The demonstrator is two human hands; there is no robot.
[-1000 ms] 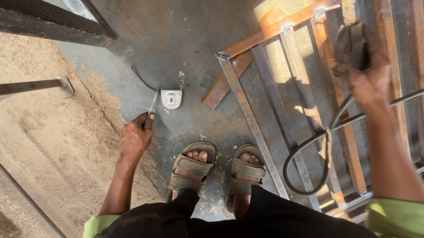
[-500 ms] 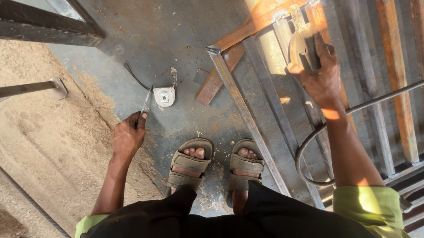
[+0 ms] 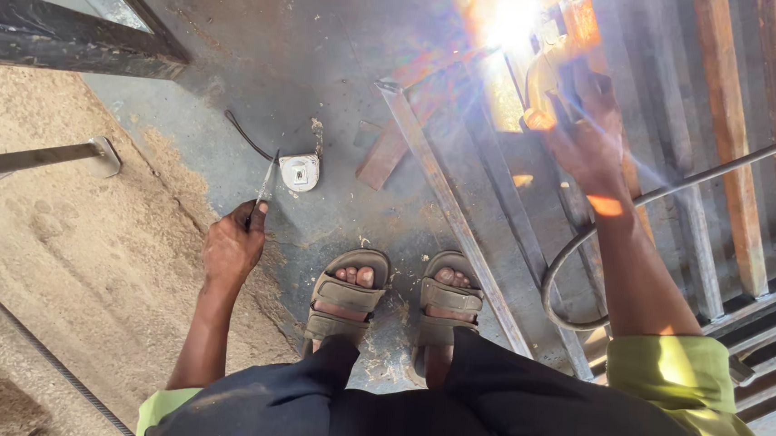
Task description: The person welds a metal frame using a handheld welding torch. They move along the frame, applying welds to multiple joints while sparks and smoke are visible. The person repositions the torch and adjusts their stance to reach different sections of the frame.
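Rusty metal frame point(image 3: 449, 195), rough concrete floor point(image 3: 327, 50)

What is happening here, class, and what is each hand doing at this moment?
A person crouches on a concrete floor in sandals. The right hand holds a welding tool against a metal frame, where a bright arc glares. The left hand grips a thin metal rod beside a tape measure.

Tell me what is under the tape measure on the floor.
The tape measure lies on the grey concrete floor, with a thin dark cable beside it. The left hand holds a thin metal rod next to it. What its case covers cannot be seen.
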